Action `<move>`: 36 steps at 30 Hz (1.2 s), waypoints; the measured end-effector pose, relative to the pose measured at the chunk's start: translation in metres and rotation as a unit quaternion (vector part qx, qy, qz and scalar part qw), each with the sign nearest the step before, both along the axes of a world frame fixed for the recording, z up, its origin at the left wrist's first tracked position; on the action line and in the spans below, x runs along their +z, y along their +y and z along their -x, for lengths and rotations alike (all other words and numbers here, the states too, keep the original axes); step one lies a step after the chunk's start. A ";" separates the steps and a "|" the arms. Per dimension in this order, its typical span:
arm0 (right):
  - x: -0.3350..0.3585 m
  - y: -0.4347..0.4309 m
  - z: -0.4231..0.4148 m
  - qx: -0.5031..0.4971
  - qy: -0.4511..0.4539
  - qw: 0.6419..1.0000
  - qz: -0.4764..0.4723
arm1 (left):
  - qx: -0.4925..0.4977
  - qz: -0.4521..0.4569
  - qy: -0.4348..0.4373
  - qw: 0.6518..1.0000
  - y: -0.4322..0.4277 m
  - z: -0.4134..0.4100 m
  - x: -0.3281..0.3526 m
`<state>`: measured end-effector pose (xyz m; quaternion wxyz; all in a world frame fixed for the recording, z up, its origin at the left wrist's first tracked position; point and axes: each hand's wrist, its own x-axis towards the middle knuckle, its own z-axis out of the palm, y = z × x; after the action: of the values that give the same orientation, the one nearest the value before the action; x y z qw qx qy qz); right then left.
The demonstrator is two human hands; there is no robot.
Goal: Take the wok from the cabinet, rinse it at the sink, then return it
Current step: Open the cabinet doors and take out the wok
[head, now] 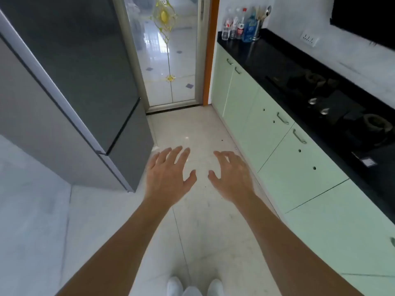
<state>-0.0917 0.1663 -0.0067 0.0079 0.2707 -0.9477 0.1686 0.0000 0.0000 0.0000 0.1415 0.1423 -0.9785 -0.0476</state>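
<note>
The person stands in a narrow kitchen with both bare arms stretched forward over the pale tiled floor (192,221). The left hand (168,174) is palm down, its fingers (177,154) straight and spread wide, holding nothing. The right hand (232,176) hangs just beside it, apart from it, with its fingers (222,155) loosely bent and spread, also holding nothing.

Along the right runs a row of pale green cabinet doors (299,167) with metal handles (299,136). All of them are closed, so I cannot tell where the wok is.

Above them lies a black countertop (267,54) with a gas hob (320,97) set into it and two silver knobs (313,101) at its front. At the far end of the counter stand several clear bottles (235,24), a blue bottle (250,26) and a utensil holder (259,28) with a spoon in it.

A tall grey refrigerator (74,71) fills the left side. Straight ahead is a closed glass door (168,54) with yellow ornament, set in an orange frame (210,50). White shoes (175,287) show at the bottom edge.
</note>
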 end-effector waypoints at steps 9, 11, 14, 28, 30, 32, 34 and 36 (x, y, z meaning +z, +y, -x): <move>-0.023 -0.004 -0.012 0.006 -0.031 0.999 -0.019 | -0.005 0.001 -0.038 0.999 -0.008 -0.009 -0.026; -0.025 -0.006 -0.014 0.007 -0.040 0.999 -0.029 | -0.003 -0.001 -0.047 0.999 -0.010 -0.012 -0.028; -0.028 -0.010 -0.019 0.007 -0.043 0.999 -0.032 | -0.001 -0.002 -0.051 0.999 -0.012 -0.016 -0.030; -0.031 -0.039 -0.035 -0.024 -0.041 0.998 -0.041 | -0.013 -0.009 -0.053 0.998 -0.052 -0.031 -0.034; -0.031 -0.042 -0.032 -0.027 -0.040 0.998 -0.036 | -0.016 -0.005 -0.055 0.998 -0.055 -0.027 -0.035; -0.032 -0.046 -0.025 -0.031 -0.042 0.998 -0.037 | -0.021 -0.005 -0.056 0.998 -0.059 -0.019 -0.036; -0.034 -0.051 -0.016 -0.033 -0.045 0.998 -0.040 | -0.023 -0.010 -0.059 0.998 -0.065 -0.009 -0.037; -0.036 -0.056 -0.004 -0.033 -0.049 0.998 -0.038 | -0.023 -0.009 -0.063 0.998 -0.070 0.004 -0.038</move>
<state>-0.0877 0.1099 -0.0427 -0.0431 0.2309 -0.9611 0.1453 -0.0036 -0.0703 -0.0380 0.0768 0.1234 -0.9881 -0.0507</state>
